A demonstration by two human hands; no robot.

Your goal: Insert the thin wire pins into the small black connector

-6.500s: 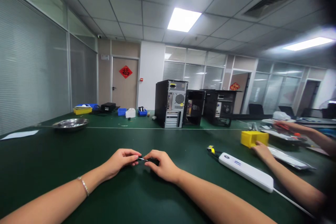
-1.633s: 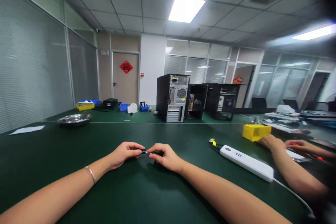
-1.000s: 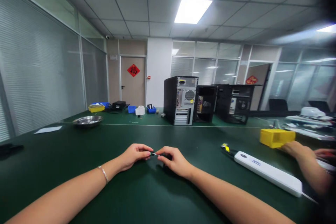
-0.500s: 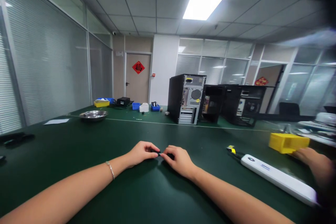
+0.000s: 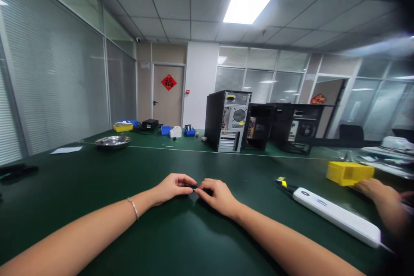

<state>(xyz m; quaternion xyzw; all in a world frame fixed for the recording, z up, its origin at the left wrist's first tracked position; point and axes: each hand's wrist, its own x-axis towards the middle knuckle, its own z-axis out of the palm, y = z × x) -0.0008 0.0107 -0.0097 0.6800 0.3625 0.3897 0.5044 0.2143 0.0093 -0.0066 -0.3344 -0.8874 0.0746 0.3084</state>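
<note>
My left hand point(image 5: 174, 188) and my right hand point(image 5: 219, 195) meet above the middle of the dark green table point(image 5: 155, 241). Between their fingertips is a small dark piece point(image 5: 194, 188), mostly covered by the fingers, so its kind cannot be made out. The thumb and fingers of the left hand close on one side of it. On the other side, the right thumb and forefinger pinch at its end. A bracelet point(image 5: 133, 208) circles my left wrist.
At right lie a white power strip point(image 5: 336, 215) and a yellow bin point(image 5: 349, 173), with another person's hand point(image 5: 377, 194) beside it. Computer cases point(image 5: 229, 121) stand behind. A metal bowl point(image 5: 112, 142), paper sheet point(image 5: 67, 150) and small blue bins point(image 5: 189, 131) are farther off.
The view has shifted slightly, so the surroundings sit a little farther left. Both my hands keep the same pinch on the small dark piece.
</note>
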